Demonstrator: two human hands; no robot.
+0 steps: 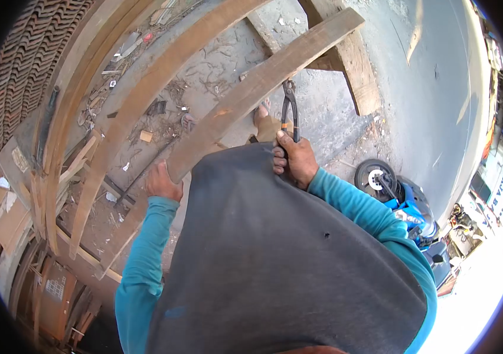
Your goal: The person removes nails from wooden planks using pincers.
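A long wooden board (239,97) runs diagonally from the lower left to the upper right, its far end over a wooden trestle (361,88). My left hand (164,182) grips the board near its middle, fingers wrapped over it. In my right hand (294,159) are dark metal pincers (290,112) with orange bands on the handles. The pincers point away from me, their head at the board's right edge. Part of the right hand's grip is hidden behind the handles.
Curved wooden planks (139,88) stand at the left, beside stacked roof tiles (24,76). Wood scraps and debris litter the ground. A blue motorcycle (408,206) is at the right, near a grey wall (440,88). My feet show below the board.
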